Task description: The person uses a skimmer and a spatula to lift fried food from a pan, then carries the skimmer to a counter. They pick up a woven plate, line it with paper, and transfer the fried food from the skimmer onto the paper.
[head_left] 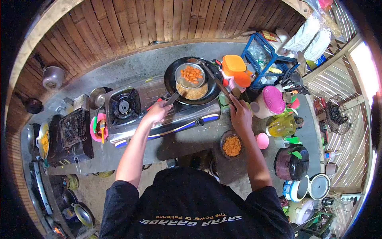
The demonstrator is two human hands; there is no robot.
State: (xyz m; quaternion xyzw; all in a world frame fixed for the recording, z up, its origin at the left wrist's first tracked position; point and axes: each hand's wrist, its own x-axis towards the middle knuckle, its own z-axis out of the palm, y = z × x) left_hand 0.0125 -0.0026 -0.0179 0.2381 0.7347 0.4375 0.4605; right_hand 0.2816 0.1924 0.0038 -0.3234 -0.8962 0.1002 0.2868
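"What was the left hand [157,112] doing?"

"It had its fingers curled closed round the handle of a strainer [175,76], a round metal mesh one, held over the black, round-bellied wok [171,84]. Smooth, stubby orange pieces [191,73] lay heaped in the mesh. I couldn't tell whether its rim touched the wok"

"And the right hand [240,115]?"

"Wrapped round the slim handle of a long utensil [219,83], which slanted over the wok's right side. I couldn't tell how tightly those fingers pressed together"

"What was in the wok?"

"Pale, frothy liquid [195,94], below the strainer"

"Around it?"

"Shiny metal stove [175,119] underneath, a bowl [223,153] of crumbly orange food [232,145] nearer the person, a ribbed pink lid [273,99] to the right, and slatted wooden wall [159,20] beyond"
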